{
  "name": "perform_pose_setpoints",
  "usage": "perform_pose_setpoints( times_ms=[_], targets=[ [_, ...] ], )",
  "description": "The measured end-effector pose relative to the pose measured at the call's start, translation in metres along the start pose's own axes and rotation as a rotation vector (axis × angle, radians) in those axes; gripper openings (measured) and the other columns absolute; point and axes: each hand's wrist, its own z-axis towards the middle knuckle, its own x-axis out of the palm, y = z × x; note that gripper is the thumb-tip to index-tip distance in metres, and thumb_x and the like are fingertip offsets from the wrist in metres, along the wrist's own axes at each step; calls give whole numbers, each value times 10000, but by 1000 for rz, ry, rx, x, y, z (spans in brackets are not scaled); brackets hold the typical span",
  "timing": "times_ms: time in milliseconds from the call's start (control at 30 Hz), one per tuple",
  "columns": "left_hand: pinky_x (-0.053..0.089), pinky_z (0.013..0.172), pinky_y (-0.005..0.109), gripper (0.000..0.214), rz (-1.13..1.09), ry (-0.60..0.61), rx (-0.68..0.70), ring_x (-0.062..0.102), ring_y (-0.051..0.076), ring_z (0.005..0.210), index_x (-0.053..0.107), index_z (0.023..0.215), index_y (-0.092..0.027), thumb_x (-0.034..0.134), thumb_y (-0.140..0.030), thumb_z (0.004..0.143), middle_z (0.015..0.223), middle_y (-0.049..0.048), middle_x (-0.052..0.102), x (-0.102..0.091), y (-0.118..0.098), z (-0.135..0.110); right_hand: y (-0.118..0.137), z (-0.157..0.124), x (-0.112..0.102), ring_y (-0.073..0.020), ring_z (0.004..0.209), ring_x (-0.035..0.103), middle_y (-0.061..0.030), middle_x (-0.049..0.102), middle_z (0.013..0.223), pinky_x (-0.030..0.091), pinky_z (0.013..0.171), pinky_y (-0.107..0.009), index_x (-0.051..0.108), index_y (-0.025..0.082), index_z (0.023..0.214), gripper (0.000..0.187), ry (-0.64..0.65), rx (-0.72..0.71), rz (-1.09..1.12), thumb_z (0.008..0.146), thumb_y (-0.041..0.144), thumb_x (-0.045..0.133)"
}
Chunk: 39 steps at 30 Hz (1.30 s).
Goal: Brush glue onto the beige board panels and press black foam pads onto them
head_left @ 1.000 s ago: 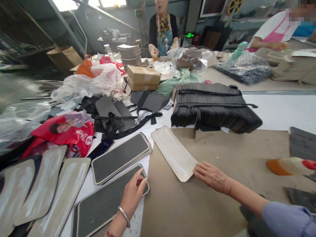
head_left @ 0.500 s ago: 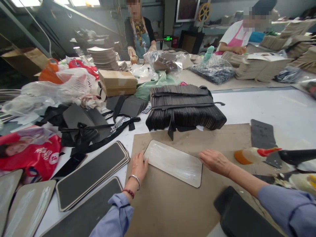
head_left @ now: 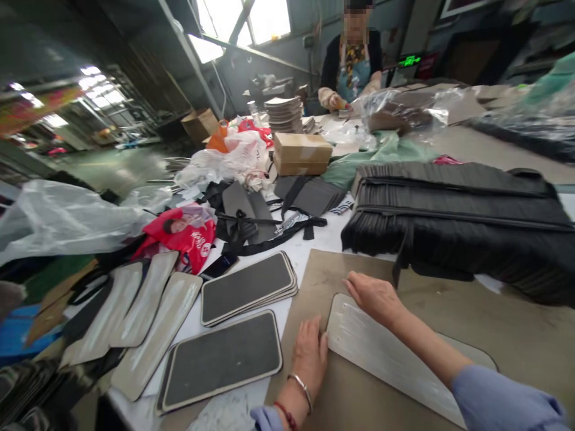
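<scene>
A long pale glue-streaked panel [head_left: 386,353] with rounded corners lies on the brown cardboard sheet [head_left: 350,395]. My right hand [head_left: 375,296] rests flat on its far left corner, fingers stretched out. Against the panel's near left edge lies my left hand [head_left: 312,353], fingers together and extended, a bracelet at the wrist. Neither hand grips anything. To the left lie dark grey panels: one single [head_left: 222,362] and a small stack [head_left: 247,287].
A big bundle of black pieces [head_left: 458,230] tied with straps sits behind the cardboard. Several pale glued panels [head_left: 148,317] lie at left, beside a red bag [head_left: 186,230]. Boxes [head_left: 300,152], plastic bags and black straps clutter the middle. A person in an apron [head_left: 354,66] works at the far end.
The camera has swung left and closer. My right hand moved from the panel's right end to its far left corner. My left hand stays at the left edge. The bottle at right is out of view.
</scene>
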Motion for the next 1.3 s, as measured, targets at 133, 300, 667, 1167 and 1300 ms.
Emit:
perform_pose_setpoints(
  times_ms=[133,300,667,1167,1300],
  targets=[
    [460,622,281,134,-51,-88,-174,538,150,641,511,685,-204,422,-216,784,690,29,574,-27,21,4,27,34,14,-165,712,611,-36,644,845,303,529,-239,527,195,862,186,116,41,44,909,289,374],
    [423,586,236,214,-232,45,-326,527,124,568,545,607,-201,484,-359,738,571,-19,570,-68,34,-2,66,48,12,-177,801,609,-53,644,925,367,598,-248,513,200,922,155,186,112,112,899,250,367],
    [496,625,288,409,-341,373,-405,604,186,585,627,674,-205,518,-588,583,587,-5,639,-56,21,-21,59,-157,6,-141,709,588,-43,621,776,376,551,-221,523,182,818,292,113,417,108,931,274,270],
    [421,594,225,347,-248,737,231,565,129,600,602,686,-186,337,-338,852,637,35,629,0,-97,-116,15,-323,3,-273,851,561,-112,556,864,454,603,-361,510,189,863,332,225,1115,-93,826,504,410],
    [427,581,226,269,-190,828,189,575,132,628,628,695,-192,410,-268,833,690,36,656,11,-133,-138,5,-331,14,-252,860,574,-109,595,933,475,564,-377,573,342,945,265,214,735,147,876,448,340]
  ],
)
